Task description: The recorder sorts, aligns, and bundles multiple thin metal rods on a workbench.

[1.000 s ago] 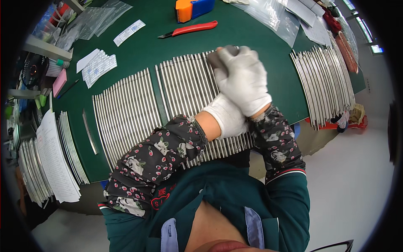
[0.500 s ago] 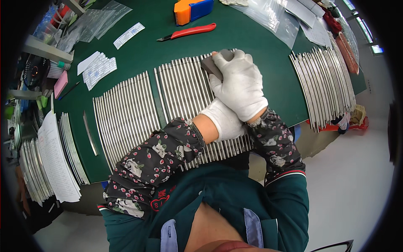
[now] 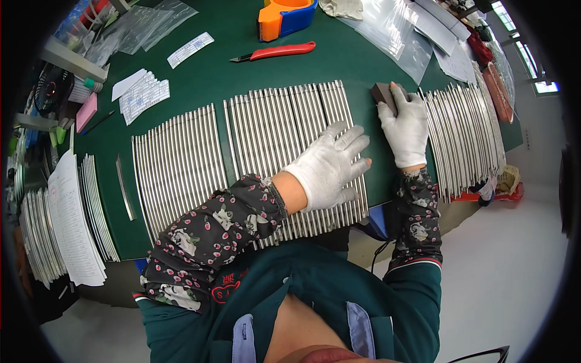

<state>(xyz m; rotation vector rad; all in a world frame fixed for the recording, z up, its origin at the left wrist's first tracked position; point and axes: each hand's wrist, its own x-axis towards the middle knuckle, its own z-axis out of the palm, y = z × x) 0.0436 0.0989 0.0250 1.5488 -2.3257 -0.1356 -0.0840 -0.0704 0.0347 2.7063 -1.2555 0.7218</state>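
"Rods (image 3: 266,145) of shiny metal are lying side by side on the green surface (image 3: 236,75), filling a wide middle row. Which hand is touching them?"

"The left hand (image 3: 330,166), wearing a white glove, is resting palm down across the right part of that row, and its fingers are standing well apart."

"What is the right hand (image 3: 407,133) doing?"

"It is wearing a white glove too, and it is clamping a dark block (image 3: 382,95) between thumb and fingers. That block is sitting just past the middle row's right edge, between it and the right-hand row (image 3: 463,139) of similar rods. Whether it is touching the surface or hanging slightly above, I cannot tell."

"Is that glove touching the right-hand row?"

"It is lying close beside the row's left edge; the view is leaving contact unclear."

"And what is lying to the left?"

"Another row of rods, the left row (image 3: 175,169), is lying across a narrow gap from the middle one. Farther left, a thin metal strip (image 3: 124,187) is lying alone, and a printed sheet (image 3: 75,224) is covering part of another stack."

"What about the far side?"

"A red-handled knife (image 3: 281,52) is pointing its blade left, an orange-and-blue plastic object (image 3: 287,19) is standing behind it, and paper labels (image 3: 145,97) are overlapping beyond the left row."
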